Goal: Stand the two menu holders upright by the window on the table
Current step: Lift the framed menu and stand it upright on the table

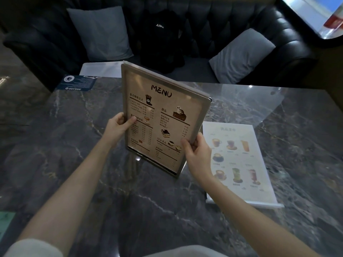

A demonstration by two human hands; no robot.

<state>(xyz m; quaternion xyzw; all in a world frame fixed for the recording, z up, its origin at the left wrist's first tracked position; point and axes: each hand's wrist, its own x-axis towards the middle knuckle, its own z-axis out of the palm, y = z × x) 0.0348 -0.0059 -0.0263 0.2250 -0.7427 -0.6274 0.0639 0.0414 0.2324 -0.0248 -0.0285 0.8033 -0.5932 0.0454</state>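
Brown menu holder point(163, 117) edges between both hands

Table point(55, 138): dark grey marble, pale veining, glossy, ceiling lights reflected. Sofa point(232, 21): black tufted leather, set behind table. Two grey cushions point(101, 32) point(241, 55) propped on seat; black backpack point(163, 39) placed between them. Window point(315, 13): upper right corner, daylight admitted. Room otherwise dimly lit.

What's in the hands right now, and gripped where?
The brown menu holder, held tilted above the table. Left hand pinches its left edge about mid-height; right hand pinches its right edge lower down. The white menu holder lies flat, untouched.
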